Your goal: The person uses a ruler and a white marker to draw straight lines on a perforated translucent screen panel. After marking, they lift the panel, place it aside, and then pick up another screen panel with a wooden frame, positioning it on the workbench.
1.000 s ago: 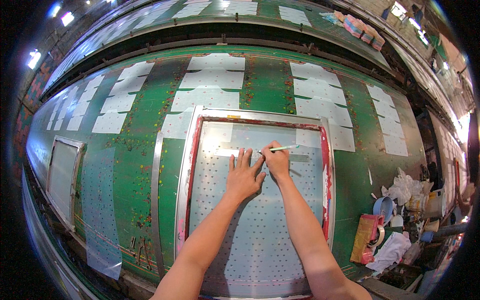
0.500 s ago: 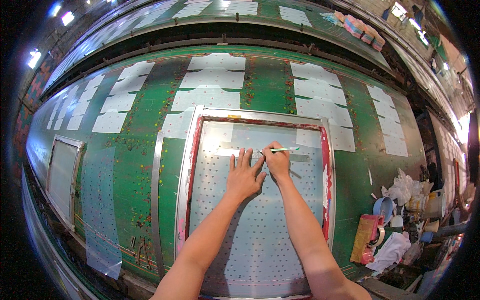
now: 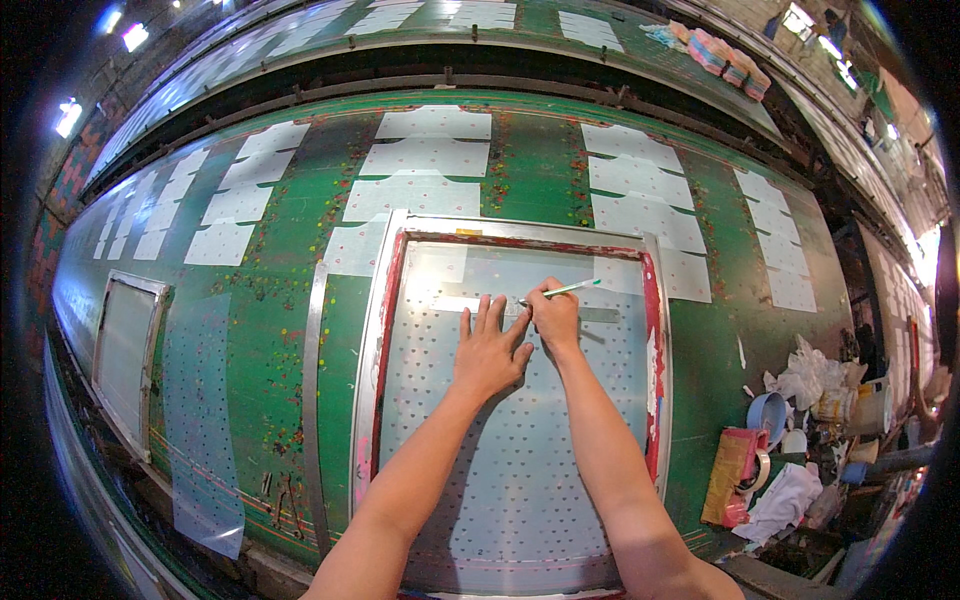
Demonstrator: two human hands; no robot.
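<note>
A large silkscreen frame lies in front of me, its mesh showing rows of small dark hearts. Across the upper mesh lies a flat metal ruler. My left hand rests on it with fingers spread, pressing it down. Between the fingers of my right hand is a slim green-and-white pen, its tip low at the ruler's edge, close to my left fingertips. Part of the ruler is hidden beneath both hands.
White cut fabric pieces lie in columns on the long green table. A smaller screen frame, a dotted transparent sheet and a metal strip lie left. A blue bowl, tape roll and rags clutter the right.
The pen has tilted, its back end now higher, and my right hand has turned slightly with it. My left hand stays in place on the ruler.
</note>
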